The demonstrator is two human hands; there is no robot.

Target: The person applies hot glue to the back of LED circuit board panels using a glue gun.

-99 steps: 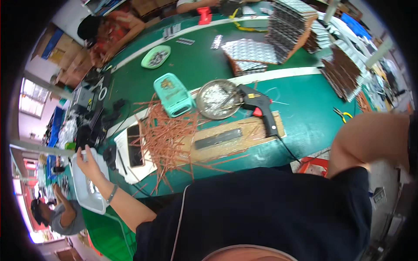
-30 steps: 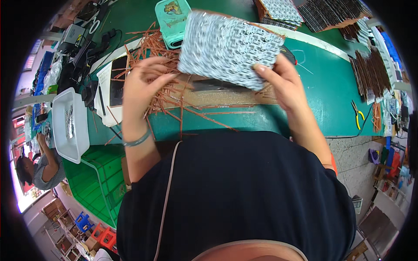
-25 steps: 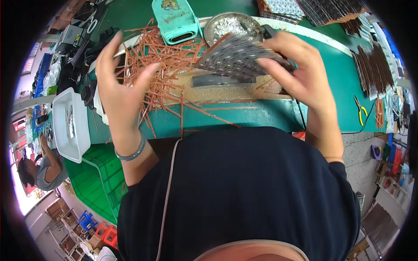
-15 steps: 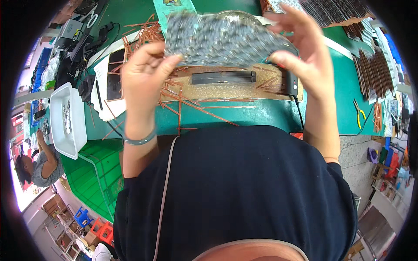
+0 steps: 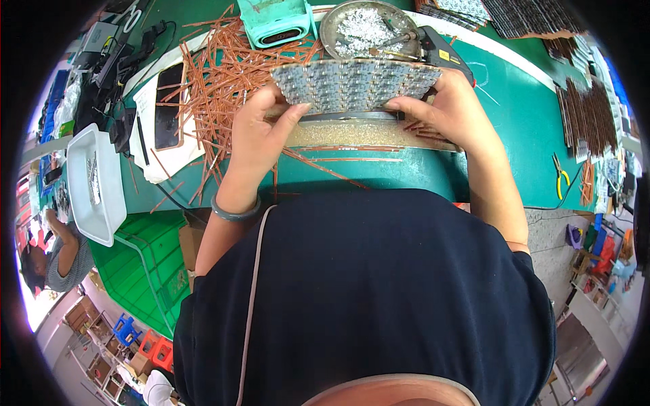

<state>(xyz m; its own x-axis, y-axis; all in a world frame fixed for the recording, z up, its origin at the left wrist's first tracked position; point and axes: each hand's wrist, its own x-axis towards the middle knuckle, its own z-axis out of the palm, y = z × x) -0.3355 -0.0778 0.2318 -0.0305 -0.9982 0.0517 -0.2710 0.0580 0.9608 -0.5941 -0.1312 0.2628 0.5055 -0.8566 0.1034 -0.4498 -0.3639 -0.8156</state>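
Just nearside of the metal dish | left hand and right hand grip 1 patterned panel at opposite ends | probably light, stiff, somewhat fragile; best held by its edges

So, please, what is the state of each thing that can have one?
Patterned sheet: held at both sides
Left grip: closed on it
Right grip: closed on it
Metal dish: uncovered, silvery bits inside
White tub: uncovered, silvery pieces inside
Reddish strips: loose, heaped
Gun-shaped tool: lying unheld
Yellow-handled pliers: lying unheld
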